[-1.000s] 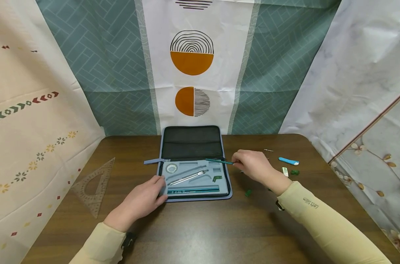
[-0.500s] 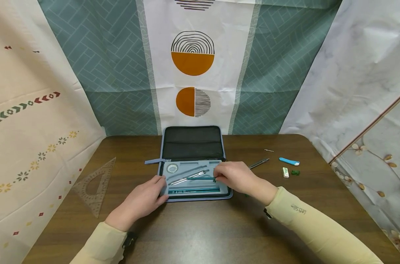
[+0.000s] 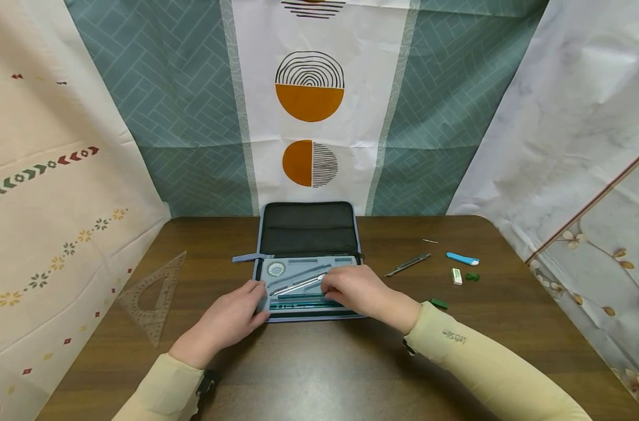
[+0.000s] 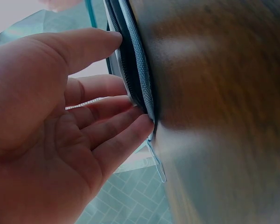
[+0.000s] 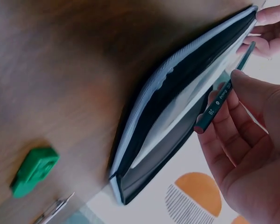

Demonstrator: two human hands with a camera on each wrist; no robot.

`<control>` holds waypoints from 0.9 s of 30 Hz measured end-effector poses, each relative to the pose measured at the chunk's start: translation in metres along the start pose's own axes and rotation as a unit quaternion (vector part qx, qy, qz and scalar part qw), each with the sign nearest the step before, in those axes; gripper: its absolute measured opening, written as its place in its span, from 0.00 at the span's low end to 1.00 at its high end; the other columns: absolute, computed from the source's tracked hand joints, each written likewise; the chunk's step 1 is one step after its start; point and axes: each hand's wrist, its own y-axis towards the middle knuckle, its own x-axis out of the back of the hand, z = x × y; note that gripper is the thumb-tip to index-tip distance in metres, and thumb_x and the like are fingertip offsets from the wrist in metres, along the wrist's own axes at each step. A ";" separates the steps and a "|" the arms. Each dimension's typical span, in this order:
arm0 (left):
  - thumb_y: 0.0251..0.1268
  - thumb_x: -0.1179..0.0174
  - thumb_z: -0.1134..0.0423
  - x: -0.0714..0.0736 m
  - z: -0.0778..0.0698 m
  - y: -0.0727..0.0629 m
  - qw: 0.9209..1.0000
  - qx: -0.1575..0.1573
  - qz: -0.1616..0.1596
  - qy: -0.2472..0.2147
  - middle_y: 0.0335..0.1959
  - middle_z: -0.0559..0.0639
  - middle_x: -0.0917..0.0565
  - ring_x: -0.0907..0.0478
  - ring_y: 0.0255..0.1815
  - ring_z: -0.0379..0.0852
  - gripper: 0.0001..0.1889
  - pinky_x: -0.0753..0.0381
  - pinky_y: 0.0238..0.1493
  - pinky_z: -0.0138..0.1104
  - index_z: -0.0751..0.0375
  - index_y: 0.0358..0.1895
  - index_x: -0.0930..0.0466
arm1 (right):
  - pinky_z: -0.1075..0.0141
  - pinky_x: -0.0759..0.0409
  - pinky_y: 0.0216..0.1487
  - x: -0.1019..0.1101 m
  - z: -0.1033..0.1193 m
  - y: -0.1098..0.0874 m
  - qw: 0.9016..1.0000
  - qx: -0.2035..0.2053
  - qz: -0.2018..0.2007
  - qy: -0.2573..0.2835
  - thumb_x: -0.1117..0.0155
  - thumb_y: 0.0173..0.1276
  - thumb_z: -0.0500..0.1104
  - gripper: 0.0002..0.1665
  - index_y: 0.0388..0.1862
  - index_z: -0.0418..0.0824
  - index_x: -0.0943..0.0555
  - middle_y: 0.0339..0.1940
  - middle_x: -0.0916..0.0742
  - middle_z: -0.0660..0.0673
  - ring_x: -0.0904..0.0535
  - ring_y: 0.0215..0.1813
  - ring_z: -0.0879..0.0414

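Observation:
A zip case (image 3: 308, 221) lies unfolded on the table, its black lid at the back. Its grey tray (image 3: 289, 269) bears a pale round piece (image 3: 276, 269), a silver compass (image 3: 298, 286) and dark green pencils (image 3: 288, 306) along the front slot. My left hand (image 3: 230, 316) rests at the case's left front corner, relaxed fingers touching the edge. With thumb and fingertips my right hand (image 3: 358, 292) pinches a green 2B pencil (image 5: 214, 107), low over the tray's front. In the head view this hand covers the tray's right part.
A clear set square (image 3: 153, 298) lies at the left. To the right are a dark compass-like tool (image 3: 408, 265), a blue cutter-like piece (image 3: 461, 258), a white-and-green eraser (image 3: 456, 276) and small green pieces (image 3: 438, 304). A thin silver piece (image 3: 430, 241) is farther back.
My right hand has carried the green pencil leftward and toward me, from beyond the case's right side to its front slot. My left hand stays at the corner.

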 end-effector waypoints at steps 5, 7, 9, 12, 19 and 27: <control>0.74 0.24 0.57 0.000 0.001 0.001 1.000 -0.004 -0.001 0.004 0.59 0.60 0.17 0.21 0.42 0.47 0.21 0.13 0.44 0.41 0.66 0.60 0.18 | 0.61 0.14 0.43 -0.006 0.005 0.005 1.000 0.003 -0.003 -0.010 0.19 0.72 0.41 0.06 0.42 0.49 0.10 0.40 0.11 0.55 0.14 0.42 0.59; 0.74 0.24 0.57 0.000 0.001 0.001 1.000 -0.004 -0.002 0.006 0.58 0.59 0.17 0.21 0.42 0.46 0.21 0.14 0.43 0.41 0.66 0.60 0.18 | 0.61 0.14 0.44 -0.008 0.006 0.007 1.000 0.007 -0.005 -0.014 0.19 0.72 0.40 0.06 0.41 0.49 0.11 0.40 0.11 0.55 0.14 0.42 0.59; 0.74 0.24 0.57 0.000 0.001 0.001 1.000 -0.005 -0.002 0.006 0.58 0.60 0.17 0.21 0.42 0.47 0.21 0.14 0.43 0.41 0.66 0.60 0.18 | 0.61 0.15 0.43 -0.009 0.007 0.008 1.000 0.011 -0.006 -0.017 0.19 0.72 0.40 0.07 0.40 0.49 0.11 0.40 0.11 0.55 0.14 0.41 0.58; 0.74 0.24 0.57 0.001 0.001 0.001 1.000 -0.003 -0.001 0.004 0.59 0.60 0.17 0.21 0.42 0.47 0.21 0.13 0.45 0.42 0.66 0.60 0.18 | 0.61 0.15 0.42 -0.011 0.008 0.010 1.000 0.011 -0.001 -0.020 0.20 0.73 0.39 0.07 0.39 0.49 0.12 0.40 0.11 0.55 0.15 0.41 0.58; 0.74 0.25 0.58 0.001 0.000 0.000 1.000 -0.007 -0.006 0.003 0.58 0.60 0.17 0.21 0.41 0.46 0.20 0.14 0.42 0.41 0.66 0.59 0.18 | 0.62 0.16 0.41 -0.013 0.011 0.013 1.000 0.009 0.006 -0.017 0.19 0.72 0.40 0.07 0.40 0.48 0.11 0.39 0.12 0.54 0.16 0.39 0.59; 0.74 0.25 0.59 0.001 0.000 -0.001 1.000 -0.012 -0.013 0.006 0.58 0.60 0.17 0.20 0.42 0.46 0.19 0.14 0.42 0.42 0.66 0.58 0.18 | 0.65 0.23 0.36 -0.016 0.011 0.015 1.000 0.003 0.006 -0.016 0.18 0.71 0.41 0.12 0.35 0.50 0.16 0.34 0.16 0.56 0.23 0.35 0.61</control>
